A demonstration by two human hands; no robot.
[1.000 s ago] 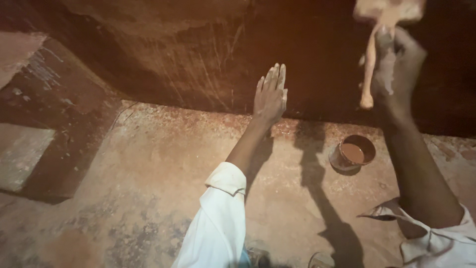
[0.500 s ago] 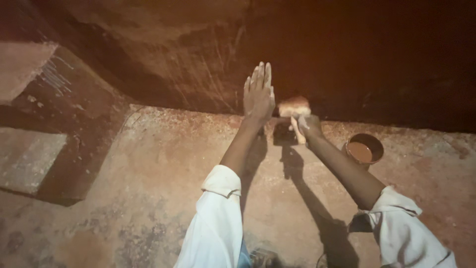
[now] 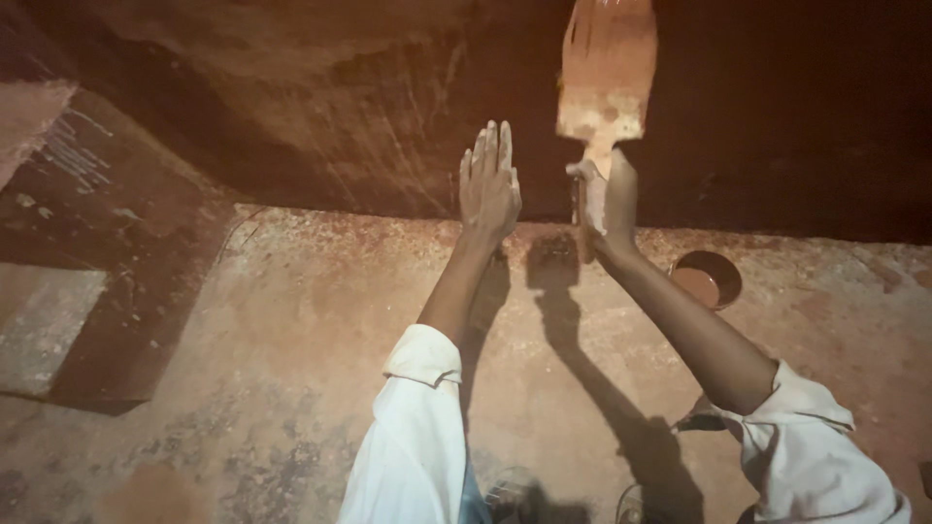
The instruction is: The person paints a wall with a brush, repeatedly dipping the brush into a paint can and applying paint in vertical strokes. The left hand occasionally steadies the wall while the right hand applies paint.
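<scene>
The wall [image 3: 320, 107] looks rough, matt and scratched; the floor [image 3: 291, 340] is gritty concrete; the brush [image 3: 604, 73] bristles are paint-caked; the sleeves [image 3: 413, 437] are white cloth.

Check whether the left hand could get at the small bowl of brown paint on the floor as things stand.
Probably not without shifting: the left hand is flat on the wall, and the right hand holding the brush lies between it and the bowl.

Dim, warm reddish light — source seems near the camera, throwing hard arm shadows down the floor [image 3: 291, 320] at centre. Upper right of the frame sinks into black — brush [image 3: 607, 73] slightly motion-blurred.
</scene>
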